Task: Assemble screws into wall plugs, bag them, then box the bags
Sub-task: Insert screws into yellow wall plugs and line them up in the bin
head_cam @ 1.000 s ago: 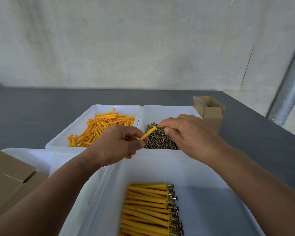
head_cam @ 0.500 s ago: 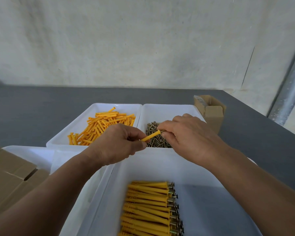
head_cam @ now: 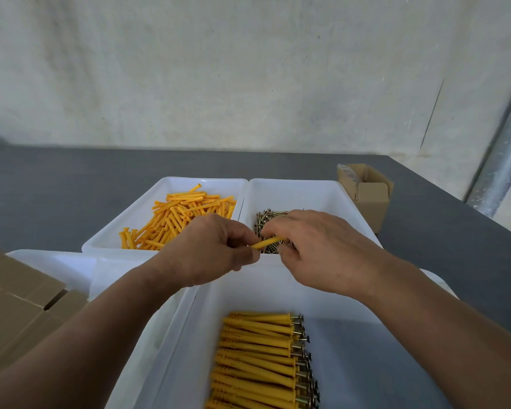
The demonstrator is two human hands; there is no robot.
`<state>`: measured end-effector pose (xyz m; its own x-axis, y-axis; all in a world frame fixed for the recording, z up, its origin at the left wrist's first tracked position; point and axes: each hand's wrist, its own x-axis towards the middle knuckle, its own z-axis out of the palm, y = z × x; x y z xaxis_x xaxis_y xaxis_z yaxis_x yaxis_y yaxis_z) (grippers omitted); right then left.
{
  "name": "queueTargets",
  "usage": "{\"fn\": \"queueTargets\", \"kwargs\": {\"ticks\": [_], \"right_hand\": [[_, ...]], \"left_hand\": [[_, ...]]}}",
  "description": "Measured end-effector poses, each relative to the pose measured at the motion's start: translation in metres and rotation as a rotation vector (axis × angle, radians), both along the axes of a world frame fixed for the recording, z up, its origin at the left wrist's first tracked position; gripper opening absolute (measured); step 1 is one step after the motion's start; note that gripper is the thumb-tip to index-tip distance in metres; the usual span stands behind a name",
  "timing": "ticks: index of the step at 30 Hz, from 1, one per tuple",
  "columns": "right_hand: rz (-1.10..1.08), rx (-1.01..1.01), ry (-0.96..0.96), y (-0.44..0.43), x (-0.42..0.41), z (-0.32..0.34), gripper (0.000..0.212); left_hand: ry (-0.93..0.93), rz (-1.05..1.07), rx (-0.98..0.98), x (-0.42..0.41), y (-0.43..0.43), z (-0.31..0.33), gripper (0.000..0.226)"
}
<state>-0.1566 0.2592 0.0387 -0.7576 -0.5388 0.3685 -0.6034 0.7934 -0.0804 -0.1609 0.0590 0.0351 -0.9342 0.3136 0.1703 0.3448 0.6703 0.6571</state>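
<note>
My left hand (head_cam: 207, 249) pinches one yellow wall plug (head_cam: 265, 243) by its left end, holding it level over the near rim of the screw tray. At the plug's right end my right hand (head_cam: 316, 246) has its fingers curled; whatever it pinches is hidden, so I cannot tell if a screw is there. Loose yellow plugs (head_cam: 177, 219) fill the far left white tray (head_cam: 121, 231). Brass screws (head_cam: 267, 218) lie in the far right tray (head_cam: 316, 190). Several assembled plugs with screws (head_cam: 260, 358) lie in rows in the near white bin (head_cam: 375, 364).
A small open cardboard box (head_cam: 366, 193) stands on the grey table (head_cam: 42, 187) to the right of the screw tray. Larger cardboard boxes (head_cam: 15, 305) sit at the near left. Another white tray (head_cam: 56, 264) lies under my left forearm. A metal post (head_cam: 505, 154) rises at the right.
My hands closed together: the right hand came to the plug's tip and the plug dropped from tilted to nearly level.
</note>
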Motion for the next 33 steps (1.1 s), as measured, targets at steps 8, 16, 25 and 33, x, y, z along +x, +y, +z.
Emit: {"fn": "queueTargets", "kwargs": {"ticks": [8, 16, 25, 33], "right_hand": [[0.033, 0.047, -0.035, -0.009, 0.005, 0.004, 0.018], [-0.002, 0.253, -0.315, -0.015, 0.02, 0.008, 0.015], [-0.034, 0.429, -0.361, -0.021, 0.023, -0.008, 0.017], [-0.057, 0.428, -0.38, -0.027, 0.024, -0.023, 0.016]], "left_hand": [[-0.037, -0.007, 0.05, -0.001, 0.002, -0.001, 0.009], [0.059, 0.132, 0.14, -0.005, -0.004, 0.0, 0.004], [0.165, 0.498, -0.048, -0.022, -0.023, -0.013, 0.01], [0.15, 0.578, -0.246, -0.036, -0.039, -0.033, 0.026]]}}
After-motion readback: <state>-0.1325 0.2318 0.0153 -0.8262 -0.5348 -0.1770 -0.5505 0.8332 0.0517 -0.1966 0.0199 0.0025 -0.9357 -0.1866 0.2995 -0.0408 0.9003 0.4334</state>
